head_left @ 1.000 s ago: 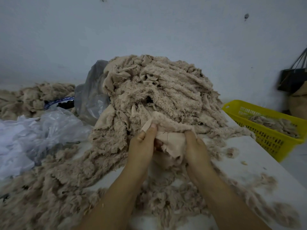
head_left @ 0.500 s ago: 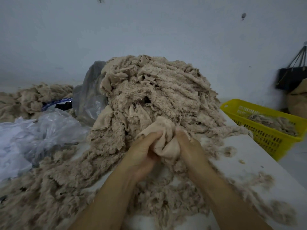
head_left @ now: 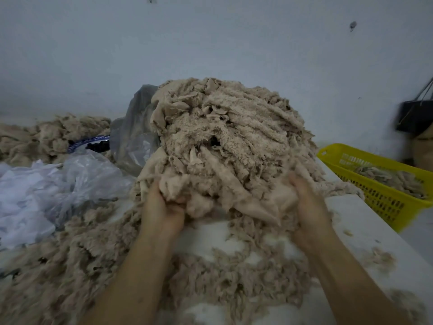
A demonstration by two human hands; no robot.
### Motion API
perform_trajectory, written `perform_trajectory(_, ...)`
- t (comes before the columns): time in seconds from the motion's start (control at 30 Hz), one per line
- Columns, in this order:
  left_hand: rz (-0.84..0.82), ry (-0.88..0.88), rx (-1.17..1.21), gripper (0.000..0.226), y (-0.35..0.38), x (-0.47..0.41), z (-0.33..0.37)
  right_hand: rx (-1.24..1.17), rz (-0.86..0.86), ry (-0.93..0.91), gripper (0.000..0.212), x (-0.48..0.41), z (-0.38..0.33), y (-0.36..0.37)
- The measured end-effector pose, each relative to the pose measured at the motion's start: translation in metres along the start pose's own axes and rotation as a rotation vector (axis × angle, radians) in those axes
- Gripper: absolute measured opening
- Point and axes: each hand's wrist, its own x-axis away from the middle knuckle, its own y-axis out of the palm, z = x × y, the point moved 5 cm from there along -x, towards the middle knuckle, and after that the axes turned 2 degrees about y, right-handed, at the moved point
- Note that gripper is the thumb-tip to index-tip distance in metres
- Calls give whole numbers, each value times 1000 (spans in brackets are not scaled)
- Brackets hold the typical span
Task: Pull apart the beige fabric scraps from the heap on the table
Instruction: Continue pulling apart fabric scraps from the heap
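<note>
A tall heap of beige fabric scraps (head_left: 234, 137) rises in the middle of the white table (head_left: 365, 231). My left hand (head_left: 161, 207) grips a bunch of scraps at the heap's lower left, fingers curled into the cloth. My right hand (head_left: 307, 202) grips the heap's lower right, its fingertips buried in the fabric. Between the two hands a wide wad of scraps (head_left: 234, 198) is stretched and lifted slightly off the table. Loose shredded scraps (head_left: 234, 277) lie on the table under and around my forearms.
A yellow plastic basket (head_left: 379, 198) with some scraps stands at the right table edge. Crumpled clear plastic bags (head_left: 58, 188) lie at the left, a grey bag (head_left: 133, 137) behind the heap. Another scrap pile (head_left: 46, 134) sits at far left. A dark bag (head_left: 414, 116) hangs on the wall.
My hands were close together on one smooth piece at the heap's front. They have moved wide apart, left hand leftward and right hand rightward, each holding a side of the heap's base.
</note>
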Motion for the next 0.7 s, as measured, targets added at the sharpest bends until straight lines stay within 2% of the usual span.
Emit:
perform_trajectory(0.07, -84, -47, -96, 28, 11, 7, -15, 180, -14, 26, 36, -3, 11, 2)
perform_trajectory(0.1, -136, -61, -164, 33, 16, 11, -23, 303, -51, -7, 33, -1, 16, 8)
perform_trajectory(0.17, -228, -64, -240, 40, 24, 20, -31, 509, -153, -171, 35, 5, 15, 21)
perform_trajectory(0.2, -264, -69, -262, 40, 27, 24, -32, 538, -160, -267, 39, 7, 13, 25)
perform_trajectory(0.3, -292, -47, -341, 35, 31, 31, -35, 483, -128, -458, 51, 17, 2, 32)
perform_trajectory(0.37, -312, -51, -391, 49, 33, 37, -44, 514, -192, -518, 43, 26, 1, 41)
perform_trajectory(0.47, -312, -36, -471, 54, 34, 40, -52, 677, -284, -518, 29, 33, 8, 56)
perform_trajectory(0.53, -285, -3, -463, 55, 33, 38, -50, 665, -348, -532, 31, 32, 11, 60)
perform_trajectory(0.7, -178, -4, -223, 42, 25, 27, -49, 586, -533, -462, 36, 43, 14, 70)
